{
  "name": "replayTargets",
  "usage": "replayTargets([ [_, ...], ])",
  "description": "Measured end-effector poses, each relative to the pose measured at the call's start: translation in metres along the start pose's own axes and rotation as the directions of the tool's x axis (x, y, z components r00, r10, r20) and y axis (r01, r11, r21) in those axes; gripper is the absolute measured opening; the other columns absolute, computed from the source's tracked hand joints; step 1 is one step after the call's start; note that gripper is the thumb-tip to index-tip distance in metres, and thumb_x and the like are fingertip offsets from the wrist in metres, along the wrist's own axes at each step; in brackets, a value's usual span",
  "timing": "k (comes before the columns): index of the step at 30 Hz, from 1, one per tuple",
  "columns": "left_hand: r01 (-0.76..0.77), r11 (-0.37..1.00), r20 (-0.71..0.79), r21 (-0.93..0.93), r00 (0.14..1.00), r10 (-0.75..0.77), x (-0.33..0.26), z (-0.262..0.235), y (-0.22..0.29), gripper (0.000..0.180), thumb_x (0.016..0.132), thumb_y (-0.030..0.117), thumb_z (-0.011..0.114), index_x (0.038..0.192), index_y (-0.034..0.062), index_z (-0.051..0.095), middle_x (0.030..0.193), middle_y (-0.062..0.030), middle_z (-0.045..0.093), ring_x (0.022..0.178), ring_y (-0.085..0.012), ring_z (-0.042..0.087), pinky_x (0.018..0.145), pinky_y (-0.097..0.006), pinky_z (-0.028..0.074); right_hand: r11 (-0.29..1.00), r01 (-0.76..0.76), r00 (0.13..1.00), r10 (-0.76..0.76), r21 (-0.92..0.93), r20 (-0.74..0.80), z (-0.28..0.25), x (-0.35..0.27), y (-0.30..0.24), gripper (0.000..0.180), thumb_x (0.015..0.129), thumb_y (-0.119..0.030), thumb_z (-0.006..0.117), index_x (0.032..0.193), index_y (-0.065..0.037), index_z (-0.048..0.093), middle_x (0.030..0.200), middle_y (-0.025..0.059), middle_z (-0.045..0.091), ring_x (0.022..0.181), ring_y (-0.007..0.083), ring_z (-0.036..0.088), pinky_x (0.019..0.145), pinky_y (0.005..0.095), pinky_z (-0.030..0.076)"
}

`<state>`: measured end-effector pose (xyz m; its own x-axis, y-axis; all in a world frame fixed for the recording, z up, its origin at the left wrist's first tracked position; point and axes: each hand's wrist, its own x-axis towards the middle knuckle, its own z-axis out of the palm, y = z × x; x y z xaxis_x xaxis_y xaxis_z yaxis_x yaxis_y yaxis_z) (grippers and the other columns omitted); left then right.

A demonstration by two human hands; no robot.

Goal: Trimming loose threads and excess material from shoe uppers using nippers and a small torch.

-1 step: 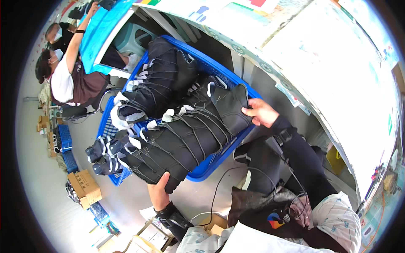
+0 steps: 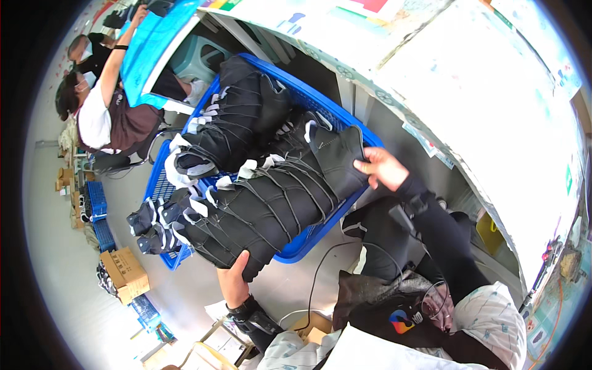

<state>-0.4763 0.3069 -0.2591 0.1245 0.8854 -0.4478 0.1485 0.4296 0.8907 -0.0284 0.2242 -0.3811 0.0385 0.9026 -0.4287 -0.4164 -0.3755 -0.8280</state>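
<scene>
A long row of nested black shoe uppers [image 2: 271,197] with white lining edges and tabs lies over the near side of a blue plastic basket [image 2: 364,132]. My right hand [image 2: 383,168] pinches the upper at the row's right end, thumb on top. Under the near left part of the row is my left hand [image 2: 234,274], its thumb pressed on the black material and its other fingers hidden beneath. Behind this row, a second stack of black uppers [image 2: 237,117] rests in the basket. More dark uppers with white edges [image 2: 157,225] crowd the basket's left end.
A white-topped table [image 2: 468,80] stretches along the right and far side. A green-grey stool [image 2: 196,58] stands beyond the basket. At the far left a person [image 2: 114,117] sits by a blue-covered table. A cardboard box [image 2: 125,275] is on the floor; a black cable [image 2: 317,277] loops near my legs.
</scene>
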Motion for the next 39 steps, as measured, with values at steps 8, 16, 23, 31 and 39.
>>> replayTargets([
  [8, 0.280, 0.926, 0.170, -0.254, 0.955, -0.243, 0.128, -0.024, -0.258, 0.072, 0.104, 0.047, 0.072, 0.151, -0.0052, 0.055, 0.147, -0.0171, 0.065, 0.137, -0.0306, 0.062, 0.119, -0.041, 0.046, 0.849, -0.017, 0.945, -0.158, -0.529, -0.285, 0.053, -0.077, -0.002, 0.024, 0.104, -0.023, 0.068, 0.105, 0.002, 0.066, 0.079, 0.0146, 0.071, 0.057, 0.0238, 0.071, 0.058, 0.0397, 0.057],
  [16, -0.173, -0.041, 0.159, 0.984, 0.959, -0.237, 0.214, 0.090, -0.342, 0.093, 0.101, 0.080, 0.035, 0.120, -0.0009, 0.078, 0.128, -0.0291, 0.072, 0.126, -0.0486, 0.065, 0.110, -0.052, 0.049, 0.647, 0.136, 0.704, -0.596, -0.750, -0.387, 0.051, -0.175, 0.003, 0.034, 0.099, -0.028, 0.073, 0.114, 0.002, 0.070, 0.094, 0.0278, 0.073, 0.077, 0.0422, 0.074, 0.071, 0.0494, 0.058],
  [23, -0.274, 0.855, 0.238, 0.440, 0.954, 0.183, 0.051, 0.105, -0.229, 0.065, 0.104, 0.038, 0.073, 0.148, -0.0071, 0.056, 0.129, -0.0213, 0.075, 0.118, -0.0291, 0.073, 0.102, -0.038, 0.055, 0.936, 0.320, 0.872, -0.351, -0.145, -0.340, 0.051, -0.313, -0.022, 0.022, 0.106, -0.010, 0.067, 0.124, 0.002, 0.070, 0.099, 0.0009, 0.072, 0.064, 0.0058, 0.063, 0.046, 0.0221, 0.052],
  [31, -0.239, 0.882, 0.493, -0.407, 0.755, 0.432, -0.110, 0.144, 0.007, 0.065, 0.107, 0.011, 0.065, 0.163, -0.0015, 0.035, 0.158, -0.0132, 0.051, 0.145, -0.0281, 0.051, 0.122, -0.044, 0.039, 0.798, 0.266, 0.963, -0.198, 0.541, -0.181, 0.038, -0.310, 0.002, 0.011, 0.107, -0.019, 0.068, 0.111, -0.008, 0.068, 0.096, -0.0051, 0.070, 0.045, 0.0040, 0.038, 0.035, 0.0211, 0.024],
  [39, -0.971, -0.201, 0.902, 0.126, 0.028, 0.431, -0.217, 0.221, 0.067, 0.077, 0.075, -0.004, 0.074, 0.150, 0.0115, 0.063, 0.152, -0.0157, 0.059, 0.129, -0.0377, 0.063, 0.101, -0.043, 0.059, 0.994, 0.109, 0.978, -0.106, 0.006, -0.181, 0.051, -0.338, -0.065, 0.017, 0.100, -0.019, 0.078, 0.108, -0.005, 0.072, 0.080, -0.0031, 0.065, 0.047, 0.0037, 0.045, 0.038, 0.0236, 0.030],
])
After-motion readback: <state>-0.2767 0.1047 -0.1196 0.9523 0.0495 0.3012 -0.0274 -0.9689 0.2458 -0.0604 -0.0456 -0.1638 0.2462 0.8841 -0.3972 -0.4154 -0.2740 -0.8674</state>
